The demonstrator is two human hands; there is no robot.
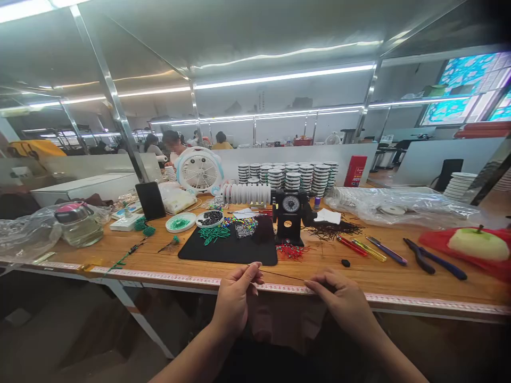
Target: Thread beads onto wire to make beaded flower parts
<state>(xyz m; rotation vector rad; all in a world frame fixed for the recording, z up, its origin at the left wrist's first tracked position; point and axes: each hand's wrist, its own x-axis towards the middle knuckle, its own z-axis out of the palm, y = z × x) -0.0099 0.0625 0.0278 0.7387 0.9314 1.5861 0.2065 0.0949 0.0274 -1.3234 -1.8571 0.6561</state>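
Note:
My left hand (235,298) and my right hand (339,300) are held just in front of the wooden bench's front edge (279,287). Each pinches one end of a thin dark wire (279,274) stretched between them. Just beyond lies a black mat (227,250) with green, black and coloured beads (213,234) on it. A black dial stand (290,215) is behind the mat, with red pieces (293,251) at its foot and a heap of dark wires (333,229) to its right.
Stacks of white spools (291,178) and a small white fan (198,170) stand at the back. Screwdrivers (371,249) and pliers (433,259) lie right, beside a red tray (439,242). Plastic bags (399,205) and a jar (80,223) flank the bench. Other people sit far behind.

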